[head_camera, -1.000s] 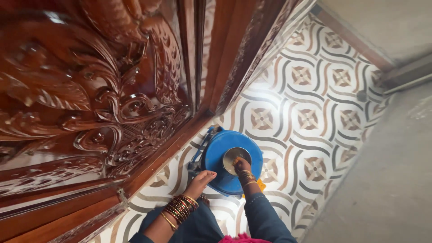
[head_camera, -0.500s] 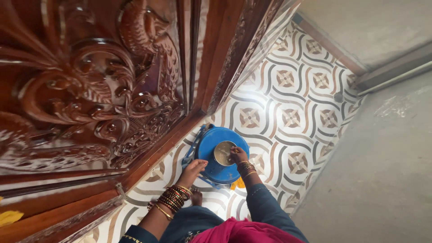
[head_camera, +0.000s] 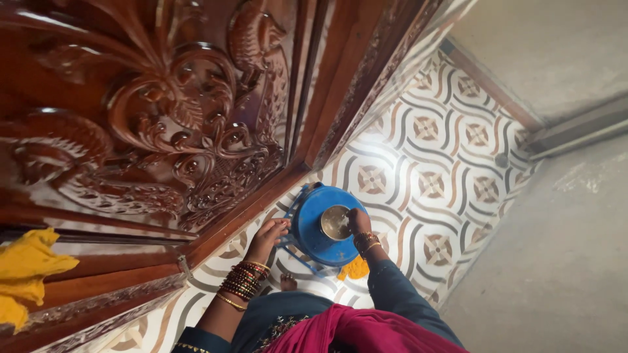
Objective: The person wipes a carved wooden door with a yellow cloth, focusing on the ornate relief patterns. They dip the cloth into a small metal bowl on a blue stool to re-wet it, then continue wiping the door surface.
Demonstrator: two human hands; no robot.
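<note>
Item: blue round stool [head_camera: 314,236], plastic, standing on the patterned tile floor [head_camera: 425,163] just beside the foot of the carved wooden door [head_camera: 163,117]. Its blue legs show at the left and lower edges.

On the stool top: a small round steel bowl [head_camera: 335,222], upright, shiny, sitting right of centre.

Right hand [head_camera: 358,221]: at the right rim of the steel bowl, fingers curled down against it; whether they pinch the rim or only touch it cannot be told. Gold bangles on the wrist, dark blue sleeve above.

Left hand [head_camera: 267,234]: fingers loosely extended and close together, resting at the left edge of the stool near the door sill; it holds nothing visible. A stack of red and gold bangles on the forearm.

Under the right wrist: a yellow cloth [head_camera: 355,268] on the floor, touching the lower edge of the stool.

At the left frame edge: a second yellow cloth [head_camera: 26,268], draped on a ledge of the door, well apart from the hands.

Foreground: a magenta scarf [head_camera: 366,330] over dark blue clothing.
</note>
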